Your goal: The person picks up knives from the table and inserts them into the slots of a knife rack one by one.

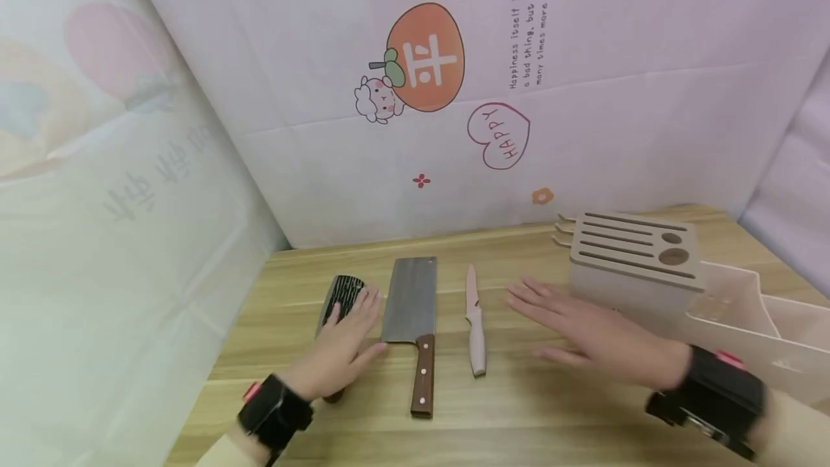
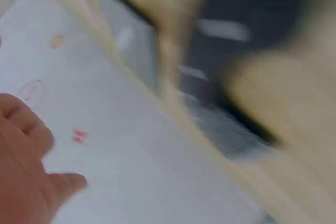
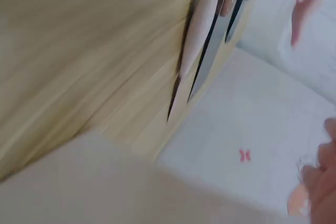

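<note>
wood-look counter, black-patterned knife lying partly hidden by the left hand, brown-handled cleaver next over, then a pink-bladed knife, right hand near a beige knife block, fingers on both kinda spread

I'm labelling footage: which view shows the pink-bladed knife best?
Head: the pink-bladed knife lies there whole, nothing covering it. Right wrist shows it foreshortened, at a slant; left wrist is too blurred to tell.

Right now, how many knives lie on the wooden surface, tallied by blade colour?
Grey: 1, the cleaver
Pink: 1, the slim knife
Black-patterned: 1, the striped knife, partly hidden by the left hand
Total: 3
</note>
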{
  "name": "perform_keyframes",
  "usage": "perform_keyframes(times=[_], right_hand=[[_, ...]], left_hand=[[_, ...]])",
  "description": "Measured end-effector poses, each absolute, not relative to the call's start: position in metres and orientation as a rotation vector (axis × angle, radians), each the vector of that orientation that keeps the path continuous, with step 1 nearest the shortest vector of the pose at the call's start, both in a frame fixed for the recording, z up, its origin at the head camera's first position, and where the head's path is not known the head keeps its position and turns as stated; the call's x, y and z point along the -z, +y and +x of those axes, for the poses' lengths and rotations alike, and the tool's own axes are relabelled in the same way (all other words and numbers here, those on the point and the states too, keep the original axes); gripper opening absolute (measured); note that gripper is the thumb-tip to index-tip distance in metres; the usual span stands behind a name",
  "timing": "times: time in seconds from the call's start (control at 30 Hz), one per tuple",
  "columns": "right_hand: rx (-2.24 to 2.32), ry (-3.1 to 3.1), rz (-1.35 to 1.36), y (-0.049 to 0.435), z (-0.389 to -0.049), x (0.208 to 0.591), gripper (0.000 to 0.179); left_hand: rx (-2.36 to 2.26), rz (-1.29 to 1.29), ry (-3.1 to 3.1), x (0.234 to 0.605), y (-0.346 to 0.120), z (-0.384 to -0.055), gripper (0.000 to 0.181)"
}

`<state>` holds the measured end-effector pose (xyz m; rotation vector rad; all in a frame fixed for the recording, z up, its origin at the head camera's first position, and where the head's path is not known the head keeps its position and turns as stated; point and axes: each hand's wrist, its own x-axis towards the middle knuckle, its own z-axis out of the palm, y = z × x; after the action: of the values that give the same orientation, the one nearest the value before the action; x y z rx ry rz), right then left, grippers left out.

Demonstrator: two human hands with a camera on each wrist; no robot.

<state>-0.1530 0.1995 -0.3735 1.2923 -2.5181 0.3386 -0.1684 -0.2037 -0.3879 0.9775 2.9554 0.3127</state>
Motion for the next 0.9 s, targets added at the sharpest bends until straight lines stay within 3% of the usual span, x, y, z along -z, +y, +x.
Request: perform_keyframes(times=[0.17,0.27,0.57,0.77,0.9], right_hand=[[-0.366,-2.161,1.335,0.242,-0.121,0.363,0.051],[-0.432,-2.063,1.312,0.266,-0.109,0.361,0.051],[-0.549,-2.037,1.08,0.347,-0.105,0.395,0.064],[-0.492,-2.22,0.779,0.397,-0.111,0.432,0.081],[-0.619,-2.228,0.693,0.41,-0.118,0.443,0.081]], left_hand=[[-0.281,1.141,2.928,0.406,-0.25,-0.148,0.06],[-0.195,1.257,2.883,0.415,-0.27,-0.145,0.068],[-0.024,1.423,2.727,0.427,-0.284,-0.156,0.084],[0.001,1.48,2.634,0.43,-0.279,-0.164,0.079],[0.12,1.651,2.626,0.432,-0.277,-0.171,0.072]])
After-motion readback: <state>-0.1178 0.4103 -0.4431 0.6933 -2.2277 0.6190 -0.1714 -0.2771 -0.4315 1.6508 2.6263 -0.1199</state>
